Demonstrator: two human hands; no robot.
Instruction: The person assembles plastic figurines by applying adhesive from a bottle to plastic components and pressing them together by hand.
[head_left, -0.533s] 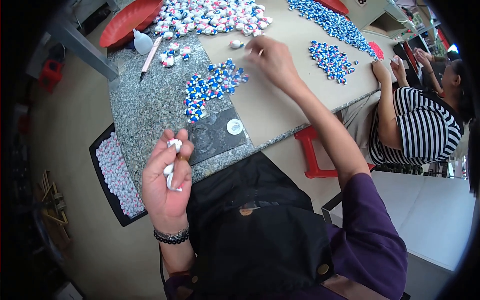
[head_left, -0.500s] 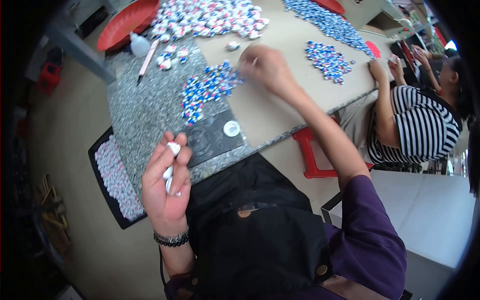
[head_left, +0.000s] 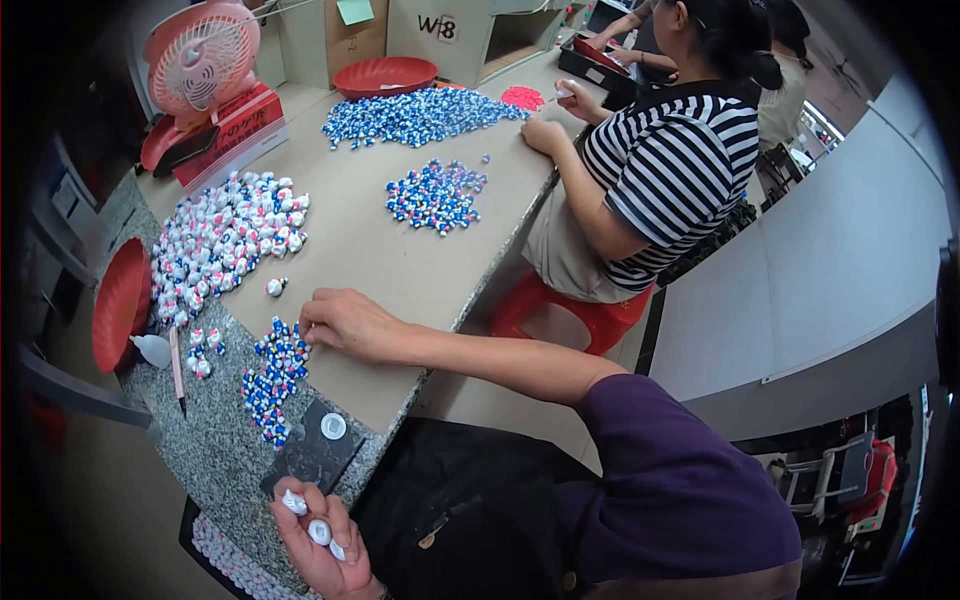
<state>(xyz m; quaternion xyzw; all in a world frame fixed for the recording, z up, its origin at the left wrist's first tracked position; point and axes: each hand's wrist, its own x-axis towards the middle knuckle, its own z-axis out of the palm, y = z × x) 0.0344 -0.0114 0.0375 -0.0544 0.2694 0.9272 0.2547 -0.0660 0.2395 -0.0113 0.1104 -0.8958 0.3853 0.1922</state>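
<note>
In my left hand (head_left: pixel 312 566), low in the view, the curled fingers hold several small white pieces. One rounded white piece (head_left: pixel 294 502), with darker marks, sits at the fingertips, and a white piece with a flat grey disc (head_left: pixel 320 532) lies below it. My right hand (head_left: pixel 352 326) reaches across the table with bent fingers at the right edge of a pile of small blue-and-white pieces (head_left: pixel 270 385). What its fingertips pinch, if anything, is hidden. A dark slab (head_left: pixel 312 462) bearing a round white disc (head_left: pixel 333 427) lies between the hands.
A heap of white figures (head_left: pixel 225 240) and a lone figure (head_left: pixel 276 287) lie beyond my right hand. More blue pieces (head_left: pixel 437 195) lie farther off. A red dish (head_left: pixel 122 305), pink pen (head_left: pixel 177 365) and pink fan (head_left: pixel 200 60) stand left. A person in stripes (head_left: pixel 670 170) sits right.
The view has swung to the right, bringing the fan and more of the seated person in. My right hand has come down beside the blue-and-white pile. My left hand keeps its white pieces.
</note>
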